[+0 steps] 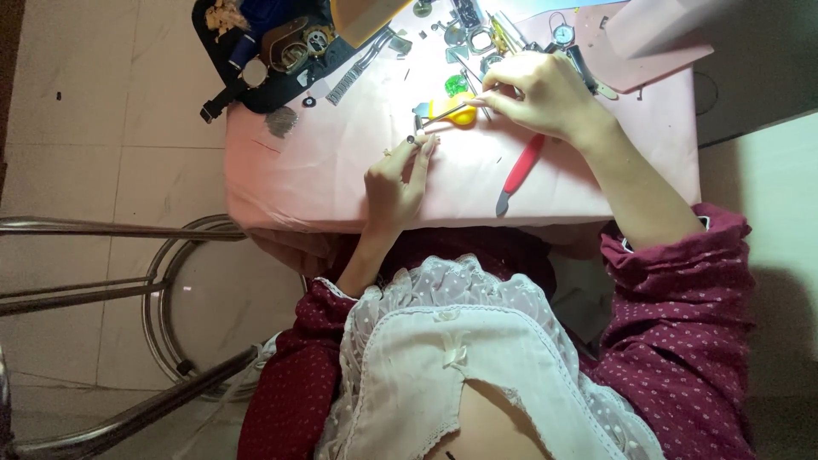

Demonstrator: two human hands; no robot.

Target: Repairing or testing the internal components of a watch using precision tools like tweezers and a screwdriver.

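Pink cloth-covered tabletop [341,170] carries scattered small metal watch parts [464,38], a green round piece [456,84], a yellow rounded tool [456,112] and a red-handled tool [521,168] lying near the front edge. A black tray [223,70] at the far left corner holds watch cases [294,47] and a metal link bracelet [354,72] beside it. Left hand [396,183] pinches a small dark part [412,139] at fingertips. Right hand [537,89] grips thin metal tweezers [452,113], tips directed at that part, wrist raised above the red tool.
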